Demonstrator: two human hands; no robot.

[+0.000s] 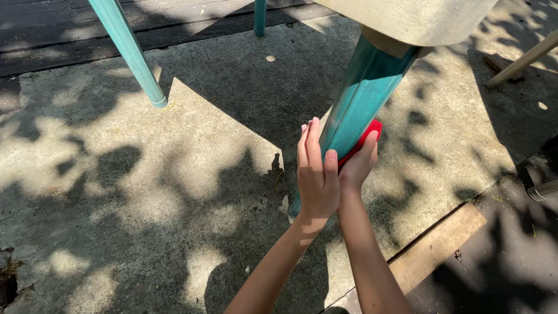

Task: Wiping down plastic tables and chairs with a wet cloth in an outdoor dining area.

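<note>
Your left hand [317, 174] lies flat, fingers released, bracing the teal leg [361, 99]. Your right hand [357, 166] presses a red pad [367, 135], probably a sponge, against its far side, fingers clenched around it.

Count on inspection: three teal metal legs, one thick at centre [363, 99], one slanted at upper left [129, 52], one short at top centre [260, 16]. Two bare hands at centre, left hand [317, 174] and right hand [357, 166]. One red pad [367, 135]. One wooden plank at lower right [436, 247]. One wooden stick at upper right [523, 61].
</note>
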